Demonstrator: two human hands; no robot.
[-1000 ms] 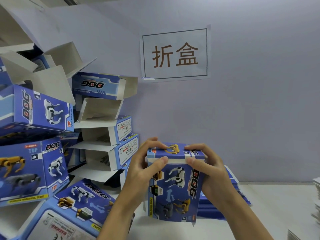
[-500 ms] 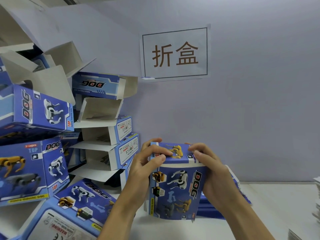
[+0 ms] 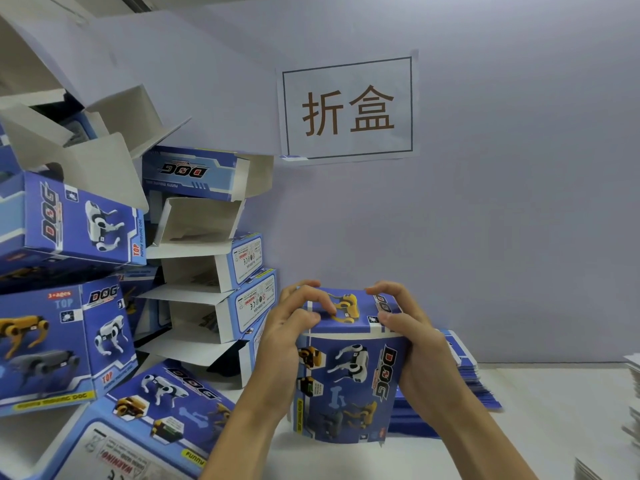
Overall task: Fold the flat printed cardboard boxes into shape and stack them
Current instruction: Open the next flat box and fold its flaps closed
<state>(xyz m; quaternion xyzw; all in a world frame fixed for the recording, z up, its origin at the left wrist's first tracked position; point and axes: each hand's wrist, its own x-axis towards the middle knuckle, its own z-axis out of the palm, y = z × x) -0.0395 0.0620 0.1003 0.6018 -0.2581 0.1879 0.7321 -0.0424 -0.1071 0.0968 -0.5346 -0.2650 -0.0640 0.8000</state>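
The blue printed box [image 3: 349,379] stood upright on the white table [image 3: 540,427], near the middle of the scene, between the two hands. Its top flap [image 3: 349,308], with a yellow dog printed on it, was folded down over the opening. The front face showed a white robot dog, the word DOG and some small pictures.

The left hand [image 3: 289,336] gripped the left side of the box at the top. Its fingers were curled over the top flap and the thumb lay at the front upper edge. The right hand [image 3: 414,344] gripped the right side in the same manner, with bent fingers on the right part of the flap and the palm against the right wall. Both hands were clamped on the box, one on each side, and they did not touch each other.

Just behind the box and to the right lay a low stack of flat blue boxes [image 3: 464,382] on the table. To the left rose an untidy pile of folded boxes [image 3: 79,323], some of them with open white flaps, leaning in different directions. On the far wall [image 3: 519,220] hung a white paper sign [image 3: 348,107] with two brown characters inside a dark frame. At the right edge, some white sheets [image 3: 632,386] were partly visible.
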